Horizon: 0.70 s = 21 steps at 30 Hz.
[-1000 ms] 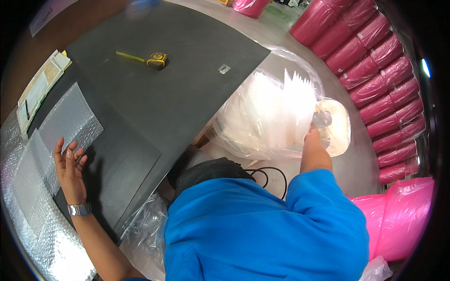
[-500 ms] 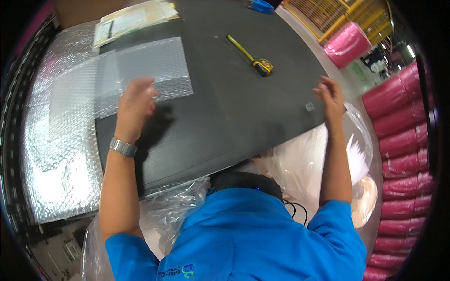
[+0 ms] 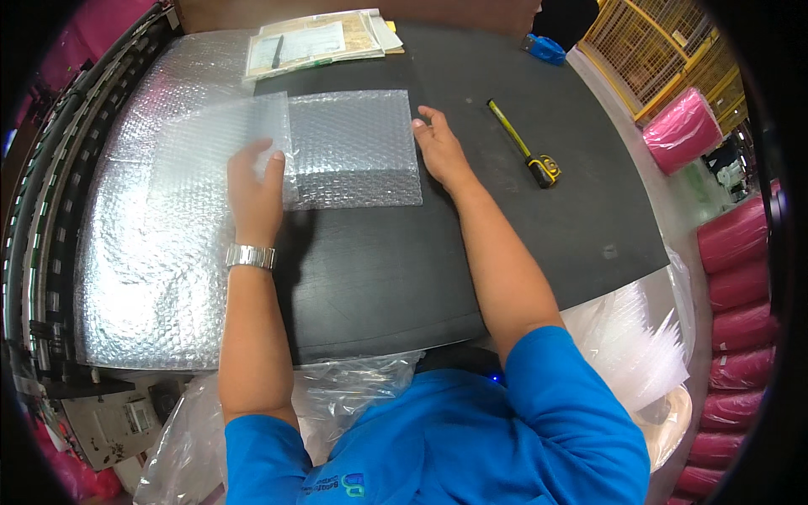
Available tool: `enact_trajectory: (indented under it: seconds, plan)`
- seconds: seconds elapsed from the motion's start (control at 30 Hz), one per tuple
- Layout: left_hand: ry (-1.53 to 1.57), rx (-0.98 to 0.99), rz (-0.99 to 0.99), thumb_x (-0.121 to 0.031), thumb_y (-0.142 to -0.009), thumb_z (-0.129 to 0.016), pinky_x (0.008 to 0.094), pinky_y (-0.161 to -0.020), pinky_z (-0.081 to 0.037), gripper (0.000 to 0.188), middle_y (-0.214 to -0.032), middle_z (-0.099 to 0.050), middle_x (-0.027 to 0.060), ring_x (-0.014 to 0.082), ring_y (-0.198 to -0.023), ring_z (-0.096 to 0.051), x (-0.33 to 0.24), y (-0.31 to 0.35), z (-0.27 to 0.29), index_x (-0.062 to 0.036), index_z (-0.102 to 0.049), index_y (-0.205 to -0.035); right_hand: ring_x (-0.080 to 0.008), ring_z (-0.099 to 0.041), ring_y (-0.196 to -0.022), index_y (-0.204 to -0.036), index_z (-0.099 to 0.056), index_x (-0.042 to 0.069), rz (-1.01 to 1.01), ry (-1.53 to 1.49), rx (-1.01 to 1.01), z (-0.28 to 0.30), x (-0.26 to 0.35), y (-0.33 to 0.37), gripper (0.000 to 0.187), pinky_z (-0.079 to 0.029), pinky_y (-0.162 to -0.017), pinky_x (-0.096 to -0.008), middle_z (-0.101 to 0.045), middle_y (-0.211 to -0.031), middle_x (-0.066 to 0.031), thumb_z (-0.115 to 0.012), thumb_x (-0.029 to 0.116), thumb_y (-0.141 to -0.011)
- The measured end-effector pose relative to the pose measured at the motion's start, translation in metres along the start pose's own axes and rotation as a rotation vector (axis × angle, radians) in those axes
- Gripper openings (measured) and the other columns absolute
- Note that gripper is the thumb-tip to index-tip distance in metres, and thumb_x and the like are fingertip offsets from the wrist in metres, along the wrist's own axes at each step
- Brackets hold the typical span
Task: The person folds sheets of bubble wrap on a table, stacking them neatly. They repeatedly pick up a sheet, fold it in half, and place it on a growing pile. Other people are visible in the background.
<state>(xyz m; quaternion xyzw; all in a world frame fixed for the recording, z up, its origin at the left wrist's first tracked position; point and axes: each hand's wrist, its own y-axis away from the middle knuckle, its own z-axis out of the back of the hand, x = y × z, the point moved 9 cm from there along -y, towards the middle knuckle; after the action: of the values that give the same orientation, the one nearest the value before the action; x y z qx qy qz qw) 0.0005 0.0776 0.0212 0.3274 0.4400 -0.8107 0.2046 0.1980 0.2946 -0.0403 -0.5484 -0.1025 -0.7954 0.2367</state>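
Note:
A clear bubble wrap bag (image 3: 353, 151) lies flat on the dark table, its left part overlapping a large sheet of bubble wrap (image 3: 151, 278). My left hand (image 3: 257, 189), with a metal-band watch at the wrist, is over the bag's left part, thumb and fingers apart. I cannot tell if it touches the plastic. Close beside the bag's right edge is my right hand (image 3: 442, 154), its fingers loosely bent and apart, with nothing in them. Farther right on the table lies a yellow and black tape measure (image 3: 543, 170) with its blade pulled out.
Papers with a pen (image 3: 324, 46) lie at the table's far left. A blue tape dispenser (image 3: 545, 49) sits at the far edge. Rollers (image 3: 63, 219) line the left side. Pink wrapped rolls (image 3: 736, 290) are stacked at right, and clear plastic (image 3: 623, 341) hangs by the near edge.
My right hand has come from the table's right edge leftward to the bag's right edge. My left hand stays over the bag. The whole view has shifted.

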Motion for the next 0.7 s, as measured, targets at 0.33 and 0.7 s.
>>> enact_trajectory:
  seconds: [0.33,0.7]
  plan:
    - [-0.846,0.478,0.223,-0.055,-0.075,-0.05,0.0514,-0.1,-0.017,0.063,-0.131,-0.034,0.021,0.0325,-0.124,-0.029,0.027,0.022,-0.038,-0.0149,-0.043,-0.124,-0.0307,-0.049,-0.105,-0.12,-0.041,0.007,0.126,0.238,0.058,-0.006,0.003,0.003,0.048,-0.038,-0.089,-0.037,-0.051,-0.114,-0.0196,-0.056,0.027,-0.079]
    - [-0.359,0.736,-0.221,-0.041,-0.075,-0.059,0.0452,-0.095,-0.027,0.05,-0.127,-0.038,0.016,0.0323,-0.116,-0.038,-0.029,0.057,-0.086,-0.0141,-0.049,-0.117,-0.0239,-0.052,-0.097,-0.122,-0.04,0.0,-0.149,-0.603,0.132,-0.026,-0.003,0.011,0.051,-0.044,-0.078,-0.0324,-0.052,-0.106,-0.0196,-0.058,0.023,-0.08]
